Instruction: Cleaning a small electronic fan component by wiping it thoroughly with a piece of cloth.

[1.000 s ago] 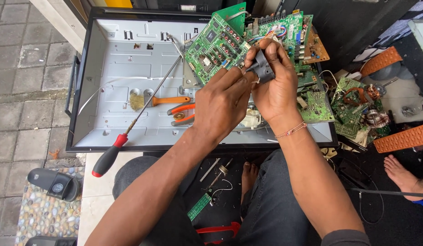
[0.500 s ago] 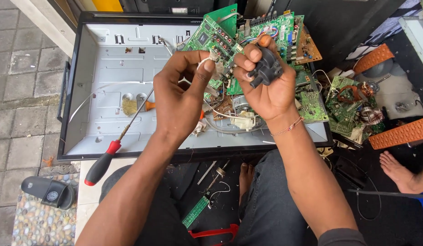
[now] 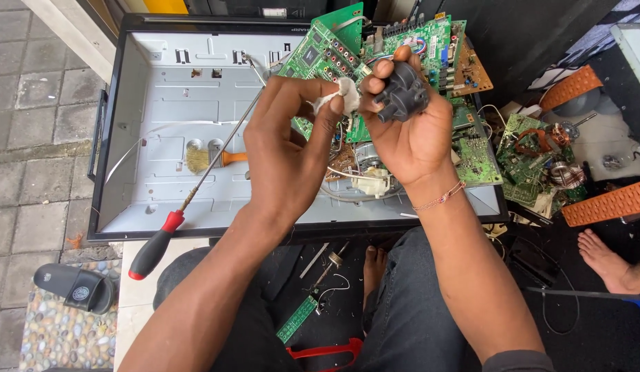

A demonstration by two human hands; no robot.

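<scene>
My right hand point(image 3: 409, 131) grips a small dark plastic part point(image 3: 401, 94), raised above a pile of green circuit boards point(image 3: 333, 52). My left hand point(image 3: 289, 151) pinches a small white wad of cloth or tissue point(image 3: 344, 95) between thumb and fingers, right beside that part. Both hands hover over the open grey metal back panel of a flat screen point(image 3: 161, 110). A long screwdriver with a red and black handle point(image 3: 154, 248) lies slanted across the panel, its handle over the front edge.
An orange-handled brush point(image 3: 206, 158) lies on the panel. More boards and copper coils point(image 3: 540, 158) are heaped at the right. A black sandal point(image 3: 75, 286) sits lower left, another person's bare foot point(image 3: 609, 258) at right, a small green strip board point(image 3: 297, 318) on the floor.
Both hands have risen and spread a little. The left hand has let go of the dark part and now holds the white wad beside it. The view has shifted slightly.
</scene>
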